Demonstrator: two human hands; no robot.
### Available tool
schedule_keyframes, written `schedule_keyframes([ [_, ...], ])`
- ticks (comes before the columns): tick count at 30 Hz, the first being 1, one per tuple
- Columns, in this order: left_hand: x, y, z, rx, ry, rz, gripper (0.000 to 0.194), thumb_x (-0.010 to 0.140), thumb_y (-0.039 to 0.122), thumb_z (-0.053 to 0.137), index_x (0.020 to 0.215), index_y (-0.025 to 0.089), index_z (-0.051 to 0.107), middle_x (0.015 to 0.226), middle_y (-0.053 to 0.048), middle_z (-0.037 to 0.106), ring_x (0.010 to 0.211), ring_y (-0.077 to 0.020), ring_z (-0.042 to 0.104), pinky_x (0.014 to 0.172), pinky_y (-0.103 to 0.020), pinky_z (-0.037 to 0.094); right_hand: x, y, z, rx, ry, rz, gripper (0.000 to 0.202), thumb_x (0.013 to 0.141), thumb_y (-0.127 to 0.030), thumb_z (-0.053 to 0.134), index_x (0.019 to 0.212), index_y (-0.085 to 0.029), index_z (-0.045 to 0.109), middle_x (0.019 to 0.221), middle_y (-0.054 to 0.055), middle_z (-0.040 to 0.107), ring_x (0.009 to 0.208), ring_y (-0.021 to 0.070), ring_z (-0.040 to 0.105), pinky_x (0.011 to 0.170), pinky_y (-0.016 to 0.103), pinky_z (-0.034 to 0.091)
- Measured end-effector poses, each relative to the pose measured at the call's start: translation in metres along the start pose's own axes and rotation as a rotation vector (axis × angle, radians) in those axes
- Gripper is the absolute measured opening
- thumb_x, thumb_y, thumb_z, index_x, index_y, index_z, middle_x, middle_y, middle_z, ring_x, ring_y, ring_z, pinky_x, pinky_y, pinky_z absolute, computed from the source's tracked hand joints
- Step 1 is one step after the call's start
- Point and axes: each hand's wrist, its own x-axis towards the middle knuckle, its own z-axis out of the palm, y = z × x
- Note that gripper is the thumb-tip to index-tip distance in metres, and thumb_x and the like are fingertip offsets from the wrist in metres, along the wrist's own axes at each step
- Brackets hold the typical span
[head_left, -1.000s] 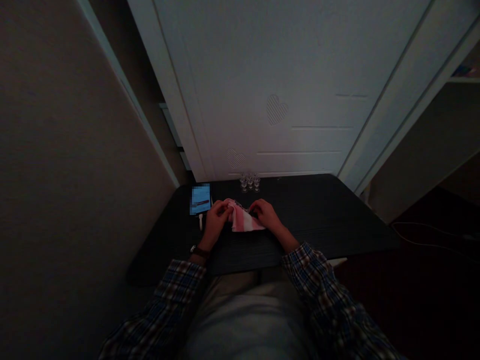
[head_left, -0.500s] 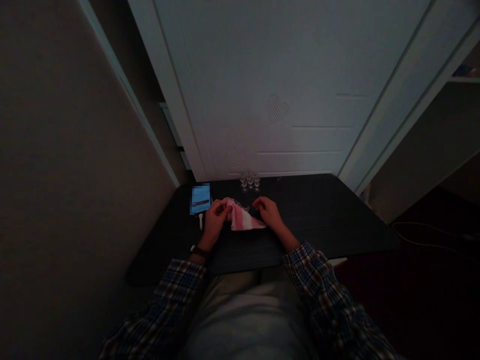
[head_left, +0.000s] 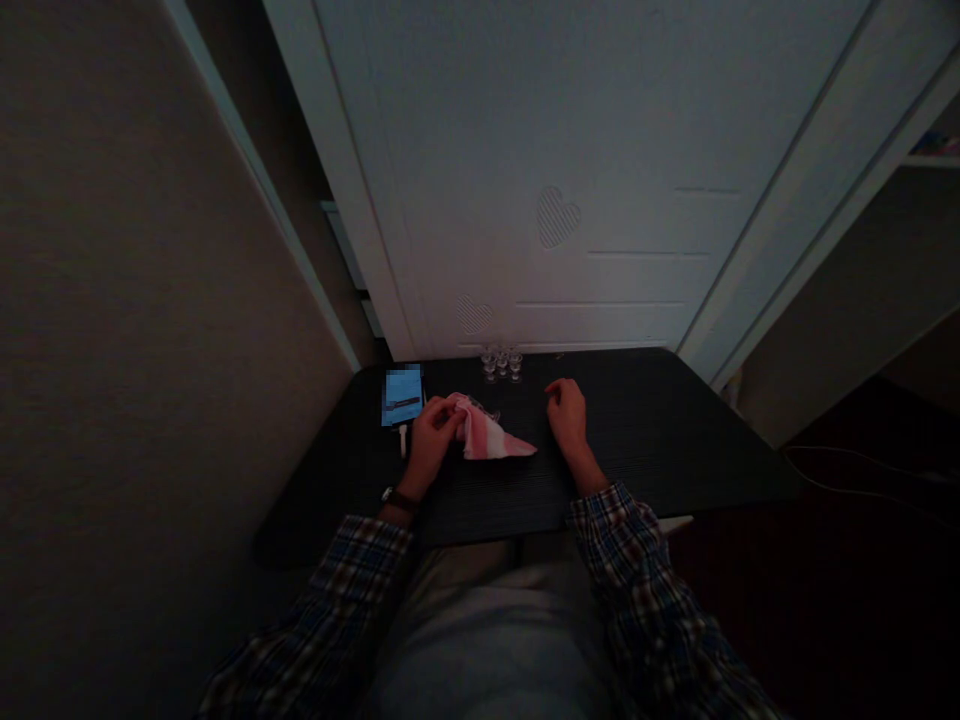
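Pink-and-white striped cloth sits between the two hands, above the dark table, and serves here as the centre of the clock, with twelve o'clock on the far side. At nine o'clock the left hand has its thumb and fingers closed on the bunched end of the cloth, pinching it; the rest drapes away to a narrow tip at about three o'clock. Past that tip, at three o'clock, the right hand is well apart from the cloth and from the other hand, its fingers loosely bent; whether thumb and fingertips meet cannot be told in the dim light. Something clear and shiny shows at the cloth's far edge, near one o'clock, too small to make out. At twelve o'clock a cluster of small stemmed glasses stands upright near the white panel. At ten o'clock a device with a lit screen lies just beyond the left hand, with a white plug near its lower end. Both wrists emerge from plaid sleeves.
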Motion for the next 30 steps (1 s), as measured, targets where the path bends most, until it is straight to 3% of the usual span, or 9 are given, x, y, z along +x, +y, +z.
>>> schedule_keyframes([
  [4,0.000,-0.001,0.000,0.011,-0.002,0.022,0.012,0.071,0.028,0.060,0.069,0.017,0.056,0.074,0.001,0.051,0.074,-0.0134,0.051,0.069,-0.024,0.041,-0.006,-0.014,0.006,0.165,-0.085,-0.160,0.024,0.068,-0.005,0.048,0.085,-0.018,0.059,0.110,0.009,0.050,0.105,0.0202,0.047,0.089,0.034,0.038],
  [6,0.000,-0.001,0.000,0.015,0.003,0.021,0.011,0.071,0.028,0.060,0.070,0.017,0.057,0.075,0.001,0.052,0.075,-0.0137,0.052,0.070,-0.024,0.041,-0.010,-0.022,0.009,0.258,-0.196,-0.240,0.020,0.072,-0.011,0.053,0.088,-0.020,0.060,0.112,0.007,0.052,0.109,0.0204,0.046,0.094,0.037,0.034],
  [10,0.000,-0.002,0.000,0.011,0.004,0.006,0.012,0.070,0.029,0.061,0.069,0.017,0.057,0.073,0.001,0.052,0.074,-0.0137,0.053,0.068,-0.023,0.043,-0.018,-0.033,0.015,0.487,-0.531,-0.236,0.027,0.081,-0.019,0.048,0.108,-0.022,0.053,0.094,0.002,0.063,0.089,0.0144,0.058,0.085,0.032,0.042],
  [13,-0.002,0.000,0.001,-0.042,-0.007,-0.058,0.019,0.069,0.030,0.062,0.083,0.017,0.060,0.080,-0.001,0.057,0.076,-0.0151,0.056,0.064,-0.023,0.045,-0.023,-0.034,0.020,0.518,-0.659,-0.258,0.034,0.075,-0.014,0.055,0.108,-0.019,0.053,0.096,0.003,0.062,0.086,0.0135,0.058,0.080,0.028,0.044],
  [18,-0.002,-0.001,0.001,-0.114,-0.049,-0.138,0.028,0.071,0.032,0.060,0.096,0.018,0.058,0.089,-0.004,0.062,0.078,-0.0165,0.059,0.059,-0.023,0.046,-0.024,-0.033,0.021,0.509,-0.608,-0.258,0.028,0.074,-0.015,0.056,0.101,-0.018,0.056,0.092,0.002,0.062,0.082,0.0124,0.057,0.077,0.026,0.043],
  [25,-0.003,-0.003,0.004,-0.078,-0.122,-0.119,0.024,0.071,0.033,0.062,0.089,0.017,0.059,0.084,-0.003,0.063,0.076,-0.0159,0.060,0.063,-0.024,0.046,-0.022,-0.036,0.017,0.538,-0.518,-0.171,0.021,0.084,-0.032,0.046,0.096,-0.018,0.057,0.080,0.000,0.061,0.073,0.0121,0.056,0.069,0.023,0.042],
  [30,-0.004,0.000,0.005,-0.078,-0.118,-0.126,0.027,0.069,0.035,0.062,0.089,0.017,0.058,0.080,-0.002,0.062,0.069,-0.0143,0.059,0.057,-0.022,0.046,-0.021,-0.036,0.017,0.567,-0.498,-0.185,0.025,0.079,-0.028,0.053,0.103,-0.020,0.056,0.088,0.001,0.060,0.079,0.0129,0.056,0.073,0.023,0.043],
])
